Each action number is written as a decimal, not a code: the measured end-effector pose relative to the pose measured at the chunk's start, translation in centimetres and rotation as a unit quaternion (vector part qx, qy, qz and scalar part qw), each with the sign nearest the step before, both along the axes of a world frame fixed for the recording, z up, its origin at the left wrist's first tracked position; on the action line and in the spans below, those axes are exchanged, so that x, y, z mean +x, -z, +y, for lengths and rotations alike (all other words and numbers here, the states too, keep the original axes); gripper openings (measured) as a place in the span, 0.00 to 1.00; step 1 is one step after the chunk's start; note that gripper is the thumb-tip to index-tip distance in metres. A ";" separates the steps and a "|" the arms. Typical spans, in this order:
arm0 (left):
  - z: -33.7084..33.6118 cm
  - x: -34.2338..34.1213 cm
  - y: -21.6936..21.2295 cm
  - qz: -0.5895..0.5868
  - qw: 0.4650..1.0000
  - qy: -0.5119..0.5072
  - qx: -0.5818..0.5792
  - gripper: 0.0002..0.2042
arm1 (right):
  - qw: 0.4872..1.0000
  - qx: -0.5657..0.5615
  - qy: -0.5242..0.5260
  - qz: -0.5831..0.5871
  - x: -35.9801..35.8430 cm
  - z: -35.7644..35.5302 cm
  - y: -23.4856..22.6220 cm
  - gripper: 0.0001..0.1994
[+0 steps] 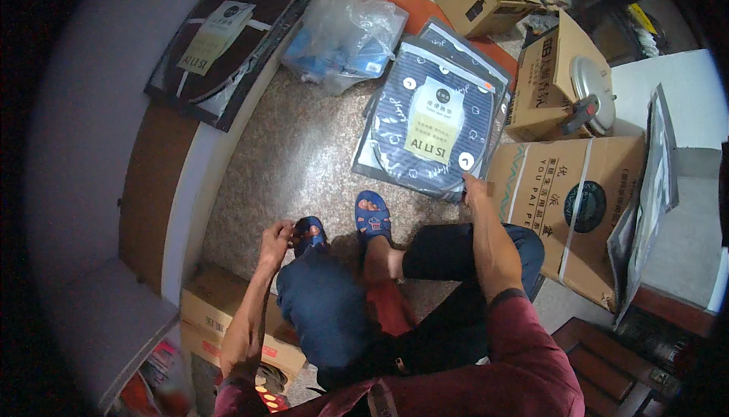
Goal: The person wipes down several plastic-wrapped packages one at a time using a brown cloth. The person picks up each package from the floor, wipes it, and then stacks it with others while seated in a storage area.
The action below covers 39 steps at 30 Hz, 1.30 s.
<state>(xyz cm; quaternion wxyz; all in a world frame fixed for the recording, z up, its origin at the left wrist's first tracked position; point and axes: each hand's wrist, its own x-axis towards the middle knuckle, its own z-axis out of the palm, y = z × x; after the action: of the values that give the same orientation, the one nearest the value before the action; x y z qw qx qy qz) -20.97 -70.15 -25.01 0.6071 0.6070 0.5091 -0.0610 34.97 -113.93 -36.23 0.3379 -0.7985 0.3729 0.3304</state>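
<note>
A stack of flat packaged seat pads (395,140) lies on the floor ahead of me. The top one is dark blue with stripes and white motifs, in clear wrap with a pale paper label. My right hand (474,188) pinches its near right corner; some fingers are hidden beneath the edge. My left hand (277,242) hovers by my left knee, beside the blue slipper (310,233). Its fingers are curled in, and I see nothing in them.
Another packaged pad, dark brown (220,41), rests on a ledge at left. A clear plastic bag (349,26) with blue contents lies beyond. Cardboard boxes (562,212) stand at right, one holding a pot lid (592,87). Flat packages (653,189) lean upright there.
</note>
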 end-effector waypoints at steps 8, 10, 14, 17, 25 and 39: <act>-10.0 16.5 -7.5 -0.097 0.945 -0.032 -0.312 0.30 | 0.923 0.379 0.062 0.002 -10.6 3.1 -13.0 0.20; -11.0 20.2 -9.1 -0.120 0.921 -0.086 -0.360 0.33 | 0.902 0.428 0.041 0.032 -15.1 5.4 -17.0 0.23; -9.4 19.9 -6.2 -0.183 0.897 -0.185 -0.358 0.27 | 0.850 0.514 0.029 0.113 -25.8 10.1 -21.9 0.28; -8.4 18.5 -8.2 -0.168 0.937 -0.159 -0.263 0.22 | 0.838 0.529 0.006 0.131 -29.5 9.4 -23.1 0.37; -6.4 8.7 -28.4 -0.268 0.941 -0.189 -0.081 0.17 | 0.684 0.675 0.274 0.040 -27.1 3.3 -22.4 0.42; -12.7 -30.1 -56.5 -0.252 0.885 -0.356 0.164 0.21 | 0.726 0.676 -0.065 0.109 -33.9 26.9 -46.7 0.23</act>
<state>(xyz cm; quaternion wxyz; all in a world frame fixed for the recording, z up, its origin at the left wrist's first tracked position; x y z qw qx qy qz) -51.09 -82.85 31.49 0.5877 0.4705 0.5238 0.3986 1.04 -86.98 10.51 0.7230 -0.3399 0.0322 0.6006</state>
